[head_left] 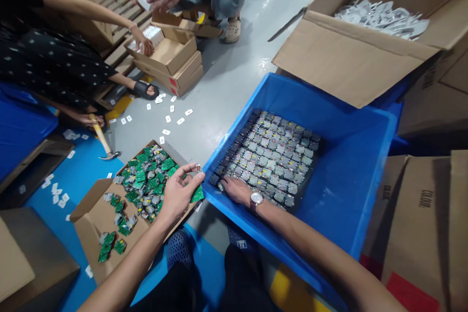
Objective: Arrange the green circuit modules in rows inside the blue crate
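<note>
White glare is reflected by the grey floor [226,75] beyond the left fingers [185,169]; the blue bin [351,131] is partly shadowed; edges are stretched.

The person is wearing a round, pale-faced watch [257,198] with a dark strap [253,206], black trousers [241,278] and dark-blue shoes [179,249], the left visibly perforated.

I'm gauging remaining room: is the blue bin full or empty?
Partly filled: rows of circuit boards cover the left of the blue bin, while blue plastic shows on the right.
</note>
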A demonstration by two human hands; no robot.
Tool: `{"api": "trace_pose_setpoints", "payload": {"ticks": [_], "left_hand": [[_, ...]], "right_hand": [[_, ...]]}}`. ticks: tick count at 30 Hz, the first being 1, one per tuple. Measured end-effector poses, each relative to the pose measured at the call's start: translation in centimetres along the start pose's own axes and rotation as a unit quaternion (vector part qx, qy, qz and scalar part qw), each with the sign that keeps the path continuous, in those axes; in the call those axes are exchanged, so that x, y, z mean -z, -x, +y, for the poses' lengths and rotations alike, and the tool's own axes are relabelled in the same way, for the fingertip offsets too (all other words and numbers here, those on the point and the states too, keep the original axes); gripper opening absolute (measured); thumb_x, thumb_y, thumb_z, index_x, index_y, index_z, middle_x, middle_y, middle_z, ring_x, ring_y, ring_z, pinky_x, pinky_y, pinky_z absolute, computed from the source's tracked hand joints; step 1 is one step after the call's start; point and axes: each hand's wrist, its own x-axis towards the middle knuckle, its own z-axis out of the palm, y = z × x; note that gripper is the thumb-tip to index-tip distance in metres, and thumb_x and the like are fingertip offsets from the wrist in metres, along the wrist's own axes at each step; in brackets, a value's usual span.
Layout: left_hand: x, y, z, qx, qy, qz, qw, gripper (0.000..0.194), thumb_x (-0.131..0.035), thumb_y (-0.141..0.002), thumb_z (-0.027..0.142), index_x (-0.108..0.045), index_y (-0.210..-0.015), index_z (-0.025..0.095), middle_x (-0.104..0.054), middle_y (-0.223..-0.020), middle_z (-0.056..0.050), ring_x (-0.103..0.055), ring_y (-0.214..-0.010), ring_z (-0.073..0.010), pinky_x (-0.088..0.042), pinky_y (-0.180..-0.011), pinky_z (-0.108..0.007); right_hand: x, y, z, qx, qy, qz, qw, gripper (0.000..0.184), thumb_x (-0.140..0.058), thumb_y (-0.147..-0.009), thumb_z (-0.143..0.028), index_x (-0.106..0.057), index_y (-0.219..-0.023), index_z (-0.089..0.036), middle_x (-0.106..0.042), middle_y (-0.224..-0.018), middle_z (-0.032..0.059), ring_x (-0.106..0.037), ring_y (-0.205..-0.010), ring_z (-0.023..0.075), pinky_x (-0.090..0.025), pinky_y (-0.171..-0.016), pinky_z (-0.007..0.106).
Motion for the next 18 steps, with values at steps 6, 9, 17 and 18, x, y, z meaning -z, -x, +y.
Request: {"api": "trace_pose_setpoints", "payload": {"ticks": [6,9,17,18], "left_hand": [[0.23,-0.02,-0.29,-0.001,-0.005,-0.002,1.0,0.056,-0.088,-0.068,0.044,-0.067,-0.112,0.016,-0.068,-0.078,0.001,-0.064,-0.07,-0.0121,-0.051,-0.064,-0.022],[0.24,-0.01,-0.3,-0.007,-0.003,0.001,1.0,0.056,-0.087,-0.069,0.045,-0.067,-0.111,0.016,-0.068,-0.076,0.001,-0.064,-0.07,-0.0127,-0.051,-0.064,-0.023],[0.56,-0.51,-0.66,-0.013,0.003,0.01,1.0,0.053,-0.089,-0.066,0.043,-0.07,-0.107,0.016,-0.07,-0.082,-0.001,-0.065,-0.074,-0.0144,-0.053,-0.065,-0.023],[0.56,-0.55,-0.69,-0.013,0.005,0.011,1.0,0.053,-0.089,-0.066,0.043,-0.07,-0.107,0.017,-0.071,-0.085,-0.002,-0.065,-0.075,-0.0141,-0.053,-0.066,-0.023]], "right_hand": [[0.3,-0.16,-0.4,0.015,0.071,-0.011,0.997,0.028,-0.038,-0.103,-0.023,-0.062,-0.112,-0.012,-0.064,-0.114,0.0172,-0.064,-0.099,0.0253,-0.049,-0.081,0.034],[0.47,-0.12,-0.39,0.029,0.086,-0.014,0.996,0.029,-0.036,-0.102,-0.019,-0.06,-0.116,-0.01,-0.063,-0.114,0.0182,-0.063,-0.099,0.0251,-0.05,-0.081,0.035],[0.63,-0.15,-0.56,0.026,0.106,-0.036,0.993,0.031,-0.032,-0.103,-0.021,-0.059,-0.115,-0.011,-0.064,-0.113,0.0185,-0.064,-0.097,0.0241,-0.05,-0.08,0.033],[0.62,-0.15,-0.58,0.022,0.106,-0.035,0.994,0.031,-0.032,-0.104,-0.022,-0.059,-0.116,-0.011,-0.064,-0.113,0.0185,-0.065,-0.096,0.0241,-0.05,-0.079,0.033]]}}
